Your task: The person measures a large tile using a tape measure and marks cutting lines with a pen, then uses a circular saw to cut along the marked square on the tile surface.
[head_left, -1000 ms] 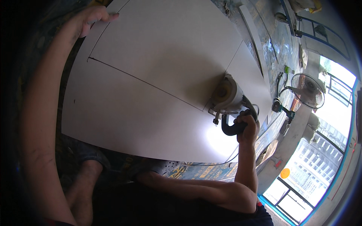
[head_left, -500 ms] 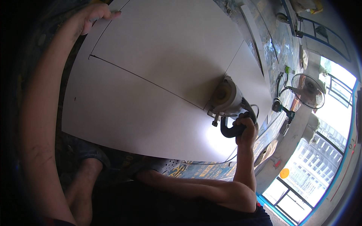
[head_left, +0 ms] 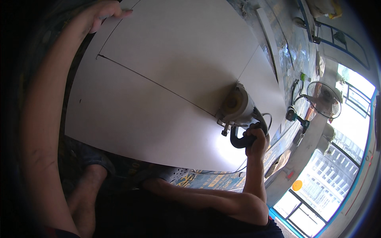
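Observation:
My right hand [head_left: 257,137] is wrapped round the dark handle of a circular saw [head_left: 239,104]. The saw rests on a large white board [head_left: 147,131], over a drawn line, near where that line meets a long cross line. Bright light falls on the board beside the saw handle. At the far left edge of the board, my left hand [head_left: 106,14] grips the rim, with one finger stretched over the top face near another drawn line. The saw's blade and cutting edge are hidden under its guard.
My feet and bent legs [head_left: 89,180] are close to the board's near edge. A power cord [head_left: 222,172] runs along its near right side. To the right lie a cordless drill [head_left: 297,118] and a fan [head_left: 324,99], before a window [head_left: 317,190]. A pale strip [head_left: 266,35] lies beyond the board.
The saw has slid slightly toward me along the drawn line, with my right hand still on it. My left hand keeps its place on the board's edge. The view has shifted a little.

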### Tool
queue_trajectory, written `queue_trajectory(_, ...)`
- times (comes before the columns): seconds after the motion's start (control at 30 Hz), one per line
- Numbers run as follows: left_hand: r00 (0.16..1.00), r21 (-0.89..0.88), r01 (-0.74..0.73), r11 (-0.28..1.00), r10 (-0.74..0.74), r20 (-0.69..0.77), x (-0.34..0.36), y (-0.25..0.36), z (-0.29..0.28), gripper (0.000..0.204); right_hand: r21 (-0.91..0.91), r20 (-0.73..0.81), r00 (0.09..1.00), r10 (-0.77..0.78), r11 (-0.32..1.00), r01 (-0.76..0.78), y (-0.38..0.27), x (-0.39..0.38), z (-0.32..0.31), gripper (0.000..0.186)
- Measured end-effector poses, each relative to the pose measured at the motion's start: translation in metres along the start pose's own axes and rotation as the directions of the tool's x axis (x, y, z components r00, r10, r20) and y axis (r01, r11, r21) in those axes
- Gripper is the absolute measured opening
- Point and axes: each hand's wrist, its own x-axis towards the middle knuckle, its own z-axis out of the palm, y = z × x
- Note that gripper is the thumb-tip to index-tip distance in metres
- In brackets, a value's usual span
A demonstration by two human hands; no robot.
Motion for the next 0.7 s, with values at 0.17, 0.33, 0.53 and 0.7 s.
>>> queue_trajectory(0.17,0.928,-0.324,0.179,0.929,-0.269,-0.257,-0.005,0.03,0.014,0.053,-0.02,0.027,1.0,0.002,1.0,-0.002,0.002,0.002,-0.008,0.015)
queue_trajectory(0.33,0.98,-0.151,0.115,0.982,-0.138,-0.145,-0.005,-0.002,0.0,0.046,0.009,0.049,0.999,0.01,1.0,-0.01,0.002,-0.001,-0.005,0.016)
queue_trajectory(0.53,0.701,0.436,-0.509,0.742,0.651,-0.29,-0.037,-0.08,-0.018,0.037,0.019,0.116,0.993,0.029,0.999,-0.032,0.002,-0.008,0.003,0.017)
queue_trajectory(0.7,0.945,-0.289,0.129,0.949,-0.205,-0.253,0.013,0.003,-0.001,0.039,0.008,0.047,0.999,-0.007,1.0,0.007,0.0,-0.005,-0.008,0.016)
